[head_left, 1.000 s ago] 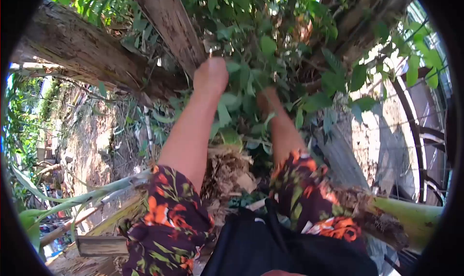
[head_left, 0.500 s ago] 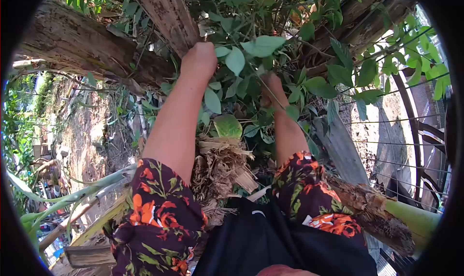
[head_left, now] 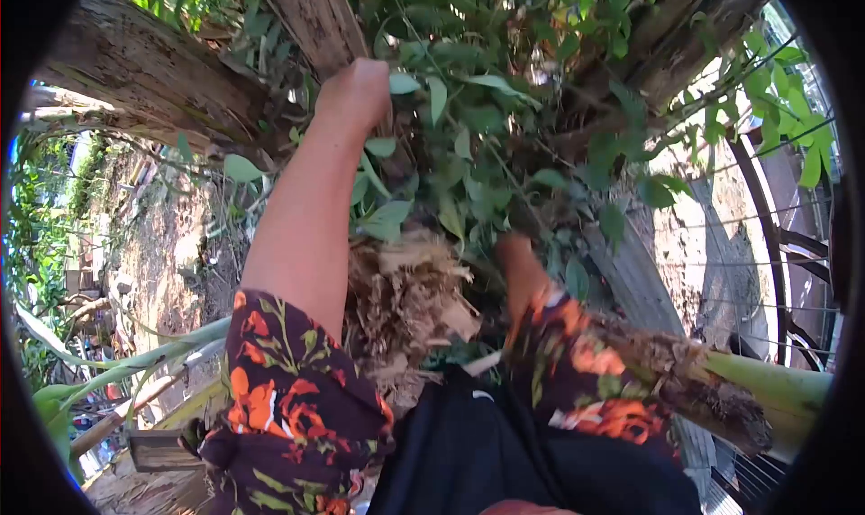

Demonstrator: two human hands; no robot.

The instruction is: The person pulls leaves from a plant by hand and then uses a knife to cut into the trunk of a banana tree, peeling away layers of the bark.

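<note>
My left hand (head_left: 359,91) is closed at the top of the outstretched left arm, beside an upright wooden trunk (head_left: 320,19) and the leafy stems. Leaves hide its fingers, so what it grips cannot be made out. Lower and nearer my body, my right hand (head_left: 515,249) is blurred and dark at the edge of the foliage; its fingers are hidden. Green leafy vines (head_left: 468,154) fill the space between and above both hands. A shredded, fibrous stump (head_left: 410,299) stands between my forearms.
A thick log (head_left: 153,73) slants across the upper left, another trunk (head_left: 676,46) across the upper right. A green-ended stem (head_left: 766,384) lies at lower right, near a grey board (head_left: 640,263) and wire fencing (head_left: 802,263). A long green stalk (head_left: 171,346) crosses the left side.
My right hand has come down toward my body. My left hand has shifted slightly up and left. The leaves between them have moved, showing more of the stump.
</note>
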